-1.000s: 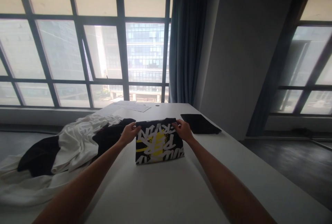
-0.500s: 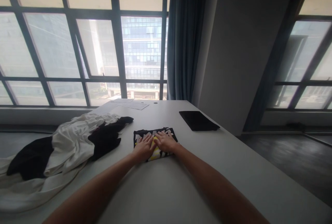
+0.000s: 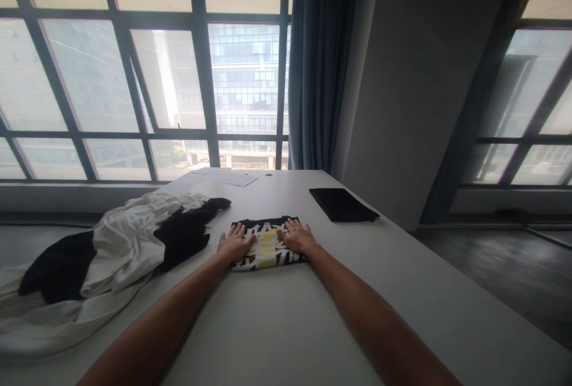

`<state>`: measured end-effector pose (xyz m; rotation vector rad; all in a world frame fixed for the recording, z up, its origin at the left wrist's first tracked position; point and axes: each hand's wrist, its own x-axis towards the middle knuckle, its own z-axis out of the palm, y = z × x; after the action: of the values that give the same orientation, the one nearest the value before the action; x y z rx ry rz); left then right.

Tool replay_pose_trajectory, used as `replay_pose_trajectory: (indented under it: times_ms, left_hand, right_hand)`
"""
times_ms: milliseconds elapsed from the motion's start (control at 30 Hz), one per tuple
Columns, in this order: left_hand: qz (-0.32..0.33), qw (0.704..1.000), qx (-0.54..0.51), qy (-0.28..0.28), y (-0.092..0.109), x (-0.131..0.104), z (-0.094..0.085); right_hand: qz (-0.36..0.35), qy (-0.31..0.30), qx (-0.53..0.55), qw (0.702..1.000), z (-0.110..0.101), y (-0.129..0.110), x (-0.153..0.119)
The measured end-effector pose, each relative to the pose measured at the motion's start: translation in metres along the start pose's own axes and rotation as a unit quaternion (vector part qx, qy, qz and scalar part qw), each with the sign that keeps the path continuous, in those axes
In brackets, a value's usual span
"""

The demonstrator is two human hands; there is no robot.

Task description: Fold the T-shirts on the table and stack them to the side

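Note:
A folded black garment (image 3: 267, 244) with a white and yellow print, perhaps a T-shirt, lies flat on the white table (image 3: 263, 320) in front of me. My left hand (image 3: 235, 244) rests on its left side, palm down, fingers stretched out and thumb pointing inward. On its right side lies my right hand (image 3: 298, 237), also flat with the fingers spread. Both hands touch the cloth without gripping it. The printed middle shows between my thumbs.
To the left is a loose heap of white cloth (image 3: 129, 243) and black cloth (image 3: 183, 240). A flat, folded black item (image 3: 343, 204) lies near the table's right edge. Paper sheets (image 3: 235, 179) are at the far end, before the windows and a blue curtain (image 3: 313, 76).
My hands have slid apart from the middle of the folded garment to its left and right sides. More of the print shows, and the cloth looks flatter.

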<state>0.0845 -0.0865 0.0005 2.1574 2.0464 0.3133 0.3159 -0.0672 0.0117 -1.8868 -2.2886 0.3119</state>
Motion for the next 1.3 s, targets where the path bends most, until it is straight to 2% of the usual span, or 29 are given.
replay_pose_trajectory:
  times_ms: [100,167,233,300,367,467,667,767,833,900,967,1033,1100,1300]
  left_hand:
    - [0.011,0.998,-0.003,0.069,0.007,-0.003,-0.001]
    - [0.064,0.992,0.0,0.105,0.012,-0.007,0.002]
    - [0.117,0.99,0.004,0.078,0.016,-0.01,0.006]
    - [0.138,0.99,0.005,0.025,0.016,-0.012,0.012]
    - [0.139,0.99,0.005,-0.002,0.016,-0.013,0.015]
    - [0.139,0.99,0.002,0.001,0.015,-0.013,0.016]
    - [0.154,0.988,-0.001,-0.025,0.011,-0.013,0.009]
    - [0.211,0.977,-0.019,-0.038,-0.003,-0.005,0.003]
    - [0.246,0.968,-0.032,-0.036,-0.016,0.001,-0.002]
    - [0.232,0.972,-0.038,-0.017,-0.031,0.007,-0.006]
    - [0.173,0.984,-0.038,0.016,-0.044,0.011,-0.008]
    - [0.116,0.991,-0.045,0.044,-0.053,0.015,-0.008]
    - [0.091,0.992,-0.059,0.059,-0.059,0.019,-0.006]
    - [0.089,0.985,-0.108,0.103,-0.064,0.026,0.004]
  right_hand:
    - [-0.03,0.062,-0.006,0.998,-0.001,-0.007,-0.002]
    - [-0.052,0.057,0.002,0.997,0.0,-0.011,-0.002]
    - [-0.056,0.008,0.011,0.998,0.003,-0.013,-0.001]
    - [-0.05,-0.027,0.012,0.998,0.005,-0.013,0.001]
    - [-0.038,-0.016,0.009,0.999,0.007,-0.012,0.002]
    - [-0.022,-0.01,0.006,1.0,0.008,-0.01,0.004]
    - [0.012,-0.054,-0.002,0.998,0.003,-0.012,-0.002]
    - [0.036,-0.067,-0.03,0.997,-0.007,-0.018,-0.004]
    - [0.045,-0.03,-0.047,0.997,-0.016,-0.02,-0.002]
    - [0.065,0.027,-0.056,0.996,-0.023,-0.018,0.005]
    - [0.088,0.048,-0.051,0.994,-0.028,-0.014,0.016]
    - [0.107,0.031,-0.025,0.993,-0.033,-0.009,0.028]
    - [0.114,0.001,0.019,0.993,-0.038,-0.004,0.042]
    - [0.059,-0.079,0.127,0.987,-0.055,0.013,0.064]
